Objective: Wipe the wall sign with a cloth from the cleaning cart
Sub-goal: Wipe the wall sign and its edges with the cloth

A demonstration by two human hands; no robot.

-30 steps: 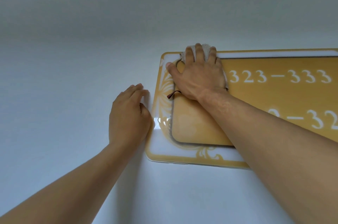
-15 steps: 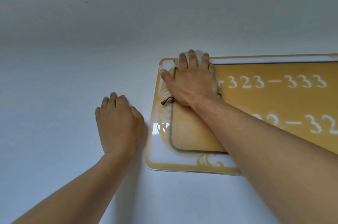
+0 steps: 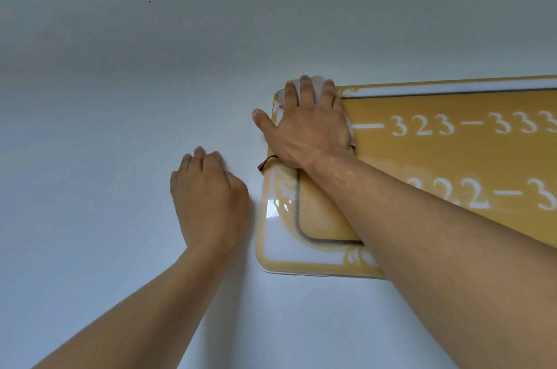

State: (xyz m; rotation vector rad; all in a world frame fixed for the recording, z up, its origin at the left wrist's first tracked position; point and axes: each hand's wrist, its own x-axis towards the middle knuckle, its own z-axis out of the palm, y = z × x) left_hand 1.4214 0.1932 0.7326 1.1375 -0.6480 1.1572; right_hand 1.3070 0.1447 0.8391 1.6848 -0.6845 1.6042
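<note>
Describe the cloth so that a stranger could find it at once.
Look at the yellow wall sign with white numbers. At its top left corner the right hand presses flat on the cloth. It is the only pale, fuzzy thing, peeking out around the fingers.

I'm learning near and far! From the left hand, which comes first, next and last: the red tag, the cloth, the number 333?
From the left hand, in the head view:
1. Red tag: just right of it, at the sign's left edge.
2. Cloth: higher up, under the right hand at the sign's top left corner.
3. Number 333: far right, on the top row.
</note>
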